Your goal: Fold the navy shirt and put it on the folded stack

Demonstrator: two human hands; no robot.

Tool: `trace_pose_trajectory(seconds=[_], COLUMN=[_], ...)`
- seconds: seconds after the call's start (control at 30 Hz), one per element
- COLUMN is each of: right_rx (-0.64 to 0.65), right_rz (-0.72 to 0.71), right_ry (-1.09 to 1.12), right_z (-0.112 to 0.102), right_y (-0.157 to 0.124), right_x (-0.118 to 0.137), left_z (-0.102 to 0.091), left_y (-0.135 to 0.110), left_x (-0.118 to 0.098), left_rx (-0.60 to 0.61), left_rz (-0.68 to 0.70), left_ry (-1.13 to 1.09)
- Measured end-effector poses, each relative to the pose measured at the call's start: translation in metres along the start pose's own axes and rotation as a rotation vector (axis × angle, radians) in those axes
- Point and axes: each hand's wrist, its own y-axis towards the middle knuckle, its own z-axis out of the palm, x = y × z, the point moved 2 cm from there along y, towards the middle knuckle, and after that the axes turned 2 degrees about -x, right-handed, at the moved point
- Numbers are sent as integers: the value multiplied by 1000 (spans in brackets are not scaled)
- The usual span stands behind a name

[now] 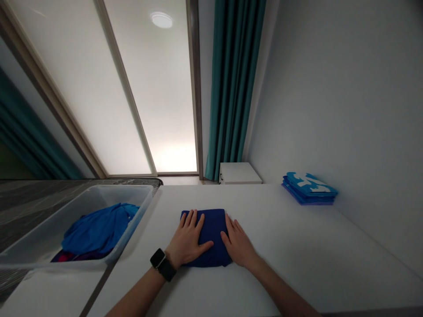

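A folded dark blue garment (211, 229) lies on the white table (297, 246) in front of me. My left hand (187, 241), with a black watch on the wrist, rests flat on the garment's left half, fingers spread. My right hand (238, 244) lies flat along the garment's right edge, fingers stretched out. Neither hand grips anything.
A clear plastic bin (49, 233) at the left holds crumpled blue clothes (99, 229). A stack of folded blue garments (309, 188) sits at the table's far right by the wall. A small white cabinet (239, 173) and teal curtain (231, 88) stand behind the table.
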Motion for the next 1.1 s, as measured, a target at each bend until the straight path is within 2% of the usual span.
trace_pose_trajectory(seconds=[0.13, 0.23, 0.37, 0.47, 0.67, 0.8, 0.97, 1.1], right_rx=[50, 20, -28, -6, 31, 38, 75, 83], right_rz=[76, 134, 11, -44, -46, -51, -23, -12], right_ry=[78, 14, -177, -224, -148, -95, -69, -101], right_z=[-6, -11, -9, -3, 5, 7, 5, 2], right_y=[6, 13, 24, 31, 35, 34, 31, 30], right_x=[1, 12, 38, 47, 31, 22, 20, 23], left_z=[-1, -3, -5, -4, -4, -8, -3, 1], left_y=[1, 2, 3, 3, 4, -1, -16, -22], left_x=[-5, -9, -15, -17, -16, -6, 8, 10], left_rx=[10, 1, 13, 17, 5, 3, -58, -32], left_rz=[-13, -31, -58, -60, -50, -25, -7, 55], left_ry=[2, 17, 54, 69, 53, 21, -2, -21])
